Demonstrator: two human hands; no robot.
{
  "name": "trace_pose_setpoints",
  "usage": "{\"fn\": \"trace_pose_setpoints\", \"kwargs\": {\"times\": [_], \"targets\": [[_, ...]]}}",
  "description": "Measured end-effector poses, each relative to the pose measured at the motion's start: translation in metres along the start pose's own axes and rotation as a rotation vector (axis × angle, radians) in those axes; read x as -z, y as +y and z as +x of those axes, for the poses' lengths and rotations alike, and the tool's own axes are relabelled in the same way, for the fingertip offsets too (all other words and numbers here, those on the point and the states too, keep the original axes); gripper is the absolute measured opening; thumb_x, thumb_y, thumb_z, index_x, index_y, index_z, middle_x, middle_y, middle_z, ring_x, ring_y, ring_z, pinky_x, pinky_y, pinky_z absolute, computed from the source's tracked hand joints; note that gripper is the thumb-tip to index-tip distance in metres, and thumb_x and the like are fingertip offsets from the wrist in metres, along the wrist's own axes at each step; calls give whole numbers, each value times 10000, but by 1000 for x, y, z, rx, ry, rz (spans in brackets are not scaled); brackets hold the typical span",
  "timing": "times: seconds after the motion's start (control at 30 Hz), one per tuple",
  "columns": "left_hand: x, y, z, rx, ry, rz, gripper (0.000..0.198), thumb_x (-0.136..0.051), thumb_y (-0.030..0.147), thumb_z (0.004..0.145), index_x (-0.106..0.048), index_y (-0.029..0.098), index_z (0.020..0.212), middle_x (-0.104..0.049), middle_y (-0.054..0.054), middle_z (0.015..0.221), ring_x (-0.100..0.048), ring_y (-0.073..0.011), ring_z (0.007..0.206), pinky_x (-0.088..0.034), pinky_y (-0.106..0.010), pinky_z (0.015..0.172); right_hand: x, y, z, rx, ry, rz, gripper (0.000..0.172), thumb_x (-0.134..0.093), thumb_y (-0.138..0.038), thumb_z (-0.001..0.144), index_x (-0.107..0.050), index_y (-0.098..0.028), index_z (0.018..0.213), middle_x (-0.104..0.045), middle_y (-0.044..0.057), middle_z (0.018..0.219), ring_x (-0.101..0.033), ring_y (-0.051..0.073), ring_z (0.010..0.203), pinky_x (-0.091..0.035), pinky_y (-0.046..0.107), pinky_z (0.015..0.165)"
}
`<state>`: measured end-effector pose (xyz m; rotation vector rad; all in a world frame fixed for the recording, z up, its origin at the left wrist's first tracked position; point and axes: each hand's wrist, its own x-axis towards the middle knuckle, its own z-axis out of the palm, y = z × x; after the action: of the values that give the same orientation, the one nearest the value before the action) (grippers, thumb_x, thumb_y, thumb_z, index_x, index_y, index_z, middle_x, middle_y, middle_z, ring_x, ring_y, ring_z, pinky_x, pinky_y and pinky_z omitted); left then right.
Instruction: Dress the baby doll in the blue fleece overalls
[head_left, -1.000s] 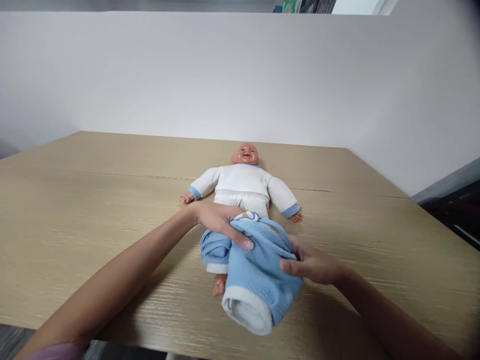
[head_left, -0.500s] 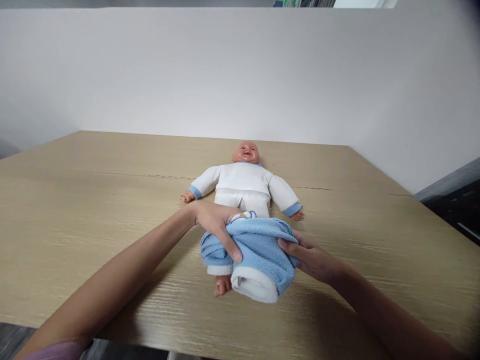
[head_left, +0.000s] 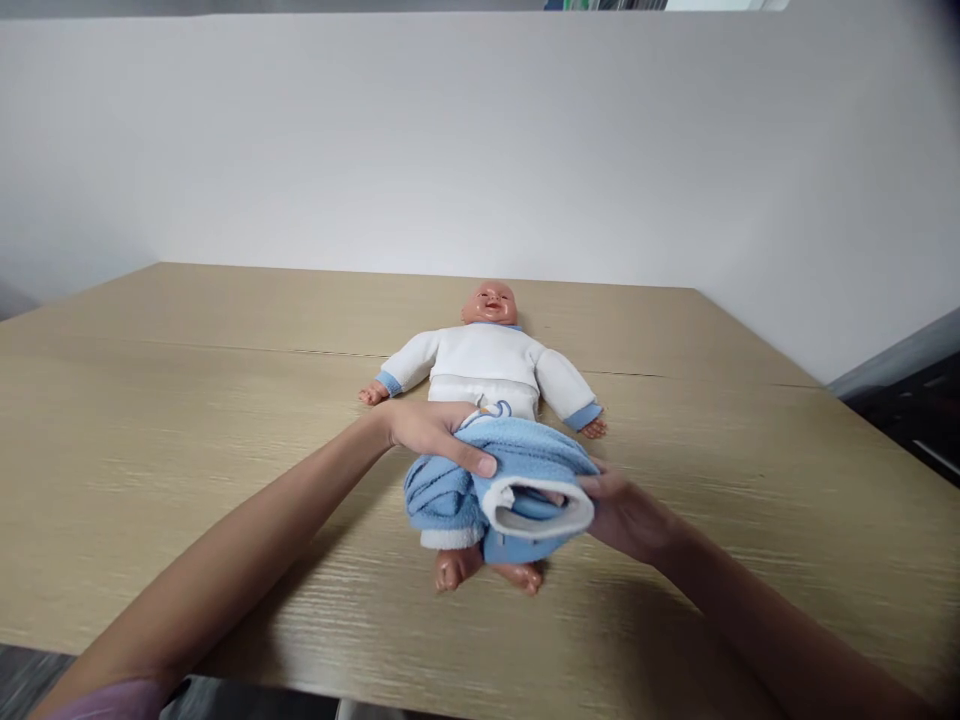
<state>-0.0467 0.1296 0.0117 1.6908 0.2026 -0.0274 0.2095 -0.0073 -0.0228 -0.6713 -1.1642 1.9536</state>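
A baby doll (head_left: 491,303) lies on its back, head away from me, in a white top (head_left: 487,355) with blue cuffs. Blue fleecy pants (head_left: 442,490) with white hems are bunched over its legs. One foot (head_left: 457,567) pokes out of the left pant leg. The other foot (head_left: 521,577) shows below the right pant leg, whose white hem opening gapes toward me. My left hand (head_left: 442,432) grips the pants near the waist, thumb on top. My right hand (head_left: 619,510) holds the right pant leg at its outer side, some fingers hidden behind or inside the cloth.
The doll rests on a wooden table (head_left: 225,420) with a seam running across it. A pale wall or partition (head_left: 450,140) rises behind its far edge. Something dark (head_left: 915,410) stands beyond the right edge.
The right pant leg has been lifted and tipped, so its hem opening now faces me. The doll's second foot has come into view beneath it. My left thumb has shifted slightly up.
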Motion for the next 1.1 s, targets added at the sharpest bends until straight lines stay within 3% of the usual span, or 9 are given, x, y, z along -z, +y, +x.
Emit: {"fn": "trace_pose_setpoints", "kwargs": {"times": [0.07, 0.13, 0.2, 0.33, 0.53, 0.7, 0.8, 0.9, 1.1], "targets": [[1, -2, 0, -11, 29, -43, 518, -891, 600, 853, -832, 151, 1107, -838, -69, 1040, -771, -204, 953, -641, -290, 959, -7, -7, 3, 40, 19, 21, 447, -857, -551, 890, -632, -199, 731, -538, -7, 726, -499, 150, 682, -494, 271, 689], [0, -1, 0, -13, 38, -59, 499, -938, 539, 807, -839, 158, 1114, -838, -70, 1065, -771, -225, 994, -639, -320, 997, -11, -10, 3, 43, 20, 24, 430, -841, -567, 907, -655, -203, 774, -513, -15, 704, -494, 156, 670, -498, 285, 696], [-2, 3, 0, -2, 40, -46, 422, -963, 457, 779, -842, 166, 1059, -832, -55, 1021, -762, -225, 957, -646, -324, 970, -11, -9, 1, 39, -35, 1, 458, -838, -633, 899, -735, -198, 997, -603, 4, 755, -591, 190, 719, -544, 328, 748], [-4, 11, 1, 24, 30, -23, 310, -962, 356, 754, -825, 173, 963, -788, -15, 905, -712, -194, 849, -637, -284, 878, -2, -1, -5, 9, -151, -119, 853, -967, -621, 771, -644, -194, 1435, -769, 68, 972, -735, 244, 810, -599, 375, 797], [-6, 14, 0, 69, 87, 63, 340, -963, 367, 709, -766, 152, 885, -700, 4, 843, -625, -168, 801, -565, -239, 750, 6, 9, -3, 90, 189, -333, 589, -947, -457, 852, -708, -201, 1326, -794, 88, 1225, -755, 238, 1060, -616, 327, 914], [-7, 18, -2, 116, 85, 42, 399, -963, 447, 719, -785, 162, 935, -763, 1, 938, -689, -191, 901, -596, -267, 866, 3, 6, -1, 108, 88, -453, 624, -925, -370, 878, -677, -246, 1437, -768, 88, 1336, -742, 273, 1170, -610, 398, 1027], [-9, 19, 1, 104, -47, -24, 610, -989, 453, 717, -804, 166, 1223, -827, -56, 1152, -758, -261, 1092, -613, -332, 1033, 0, 3, -3, 62, 74, -518, 548, -946, -365, 844, -731, -244, 1334, -787, 76, 1167, -748, 266, 1008, -639, 383, 890], [-15, 24, 4, 82, -144, -19, 873, -1006, 420, 733, -685, 174, 1506, -792, -100, 1369, -744, -306, 1276, -585, -369, 1153, 1, 3, -4, 17, 47, -560, 407, -924, -391, 861, -772, -208, 1191, -763, 64, 971, -706, 233, 833, -614, 335, 726], [-20, 33, 6, 4, -153, 23, 774, -906, 347, 878, -627, 158, 1574, -686, -120, 1553, -643, -324, 1464, -514, -394, 1259, 4, -2, -6, -8, -45, -459, 430, -897, -396, 892, -759, -211, 1255, -767, 61, 1008, -718, 226, 867, -614, 332, 765]]}}
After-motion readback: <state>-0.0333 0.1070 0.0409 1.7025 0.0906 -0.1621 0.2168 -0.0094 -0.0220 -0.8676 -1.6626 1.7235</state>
